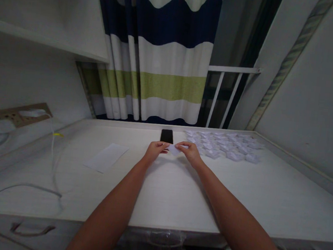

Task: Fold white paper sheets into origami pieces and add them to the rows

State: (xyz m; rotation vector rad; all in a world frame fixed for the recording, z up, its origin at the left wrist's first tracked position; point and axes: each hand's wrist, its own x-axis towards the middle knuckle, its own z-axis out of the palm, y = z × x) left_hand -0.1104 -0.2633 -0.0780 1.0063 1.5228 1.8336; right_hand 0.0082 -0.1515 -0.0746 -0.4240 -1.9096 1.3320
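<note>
A small piece of white paper (174, 149) is held up between both hands over the middle of the desk. My left hand (155, 150) pinches its left edge, fingers closed. On the other edge, my right hand (191, 152) grips it between thumb and fingertips. The paper looks folded, though its exact shape is too small to make out. Just behind the hands lies a black phone (167, 135), flat on the desk. Rows of folded white paper pieces (211, 153) sit to the right of my right hand.
Sheets of white paper (107, 158) lie left on the white desk (170, 204). A power strip (14, 116) with plugs runs along the left wall, and a cable (31, 185) trails over the desk. A striped curtain (175, 59) hangs behind, beside a white railing (233, 69).
</note>
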